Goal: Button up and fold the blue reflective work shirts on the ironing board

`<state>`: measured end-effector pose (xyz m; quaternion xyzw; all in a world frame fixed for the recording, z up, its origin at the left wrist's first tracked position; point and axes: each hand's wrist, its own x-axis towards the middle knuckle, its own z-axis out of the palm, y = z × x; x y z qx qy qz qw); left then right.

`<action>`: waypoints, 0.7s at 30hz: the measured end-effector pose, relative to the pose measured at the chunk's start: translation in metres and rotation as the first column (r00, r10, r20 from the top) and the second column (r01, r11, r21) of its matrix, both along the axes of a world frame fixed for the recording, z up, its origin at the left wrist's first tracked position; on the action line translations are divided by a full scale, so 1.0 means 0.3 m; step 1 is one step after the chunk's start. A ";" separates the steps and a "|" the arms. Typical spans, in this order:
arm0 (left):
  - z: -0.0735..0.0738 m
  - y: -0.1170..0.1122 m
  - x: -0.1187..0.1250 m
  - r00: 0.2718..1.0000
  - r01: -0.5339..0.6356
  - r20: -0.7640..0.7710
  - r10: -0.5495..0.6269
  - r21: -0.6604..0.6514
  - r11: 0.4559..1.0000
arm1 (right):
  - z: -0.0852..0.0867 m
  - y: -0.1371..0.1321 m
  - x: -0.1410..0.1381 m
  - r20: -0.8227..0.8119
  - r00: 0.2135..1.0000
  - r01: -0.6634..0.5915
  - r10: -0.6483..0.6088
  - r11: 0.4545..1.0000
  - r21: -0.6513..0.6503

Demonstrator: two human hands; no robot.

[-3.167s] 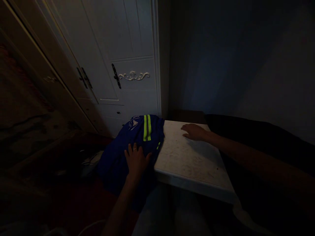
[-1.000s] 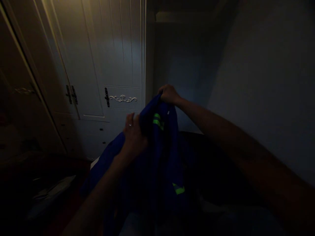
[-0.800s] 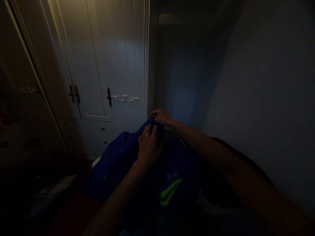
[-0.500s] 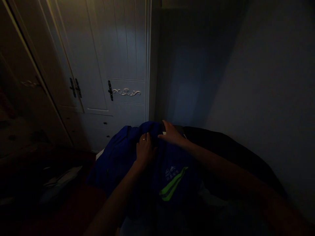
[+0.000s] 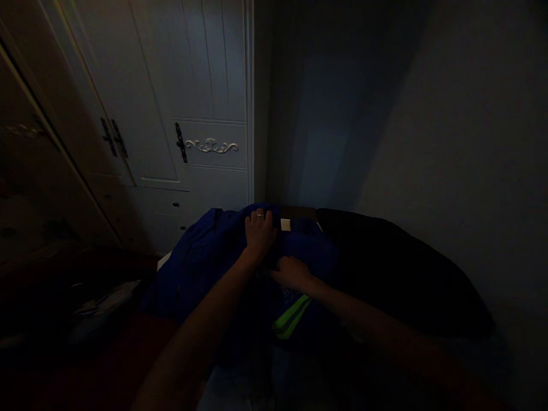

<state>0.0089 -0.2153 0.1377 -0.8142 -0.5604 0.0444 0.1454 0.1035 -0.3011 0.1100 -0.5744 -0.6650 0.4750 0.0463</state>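
Note:
A dark blue garment (image 5: 205,262) with a neon green stripe (image 5: 291,321) lies spread over the small table in front of me and hides its top. My left hand (image 5: 258,233) rests at the garment's far edge, beside a small white label (image 5: 285,224). Its fingers, one with a ring, are curled over the cloth. My right hand (image 5: 291,274) lies flat on the middle of the garment, just above a pale printed logo, fingers pointing left. The room is very dim.
A white wardrobe (image 5: 201,91) with black handles (image 5: 179,142) stands behind the table at the left. A bare wall (image 5: 428,114) fills the right. Dark bedding or cloth (image 5: 394,268) lies to the right of the garment. Dim clutter (image 5: 98,297) sits on the floor at the left.
Both hands held the garment up a second ago and have lowered it onto the table. My right hand has slid from the far edge toward me onto the middle; my left has moved up to the edge.

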 end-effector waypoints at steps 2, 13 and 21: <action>-0.022 0.020 -0.008 0.999 -0.026 -0.039 0.026 -0.016 1.000 | -0.016 0.005 -0.015 -0.010 1.000 0.003 -0.003 1.000 0.014; 0.190 0.044 -0.232 0.846 -0.319 0.477 0.240 0.090 0.944 | 0.099 0.150 0.449 -0.305 0.912 0.310 -0.275 0.948 0.073; 0.585 0.008 -0.139 0.836 -0.221 0.548 -0.009 0.352 0.909 | 0.367 0.246 0.754 0.096 0.885 0.217 -0.456 0.587 0.780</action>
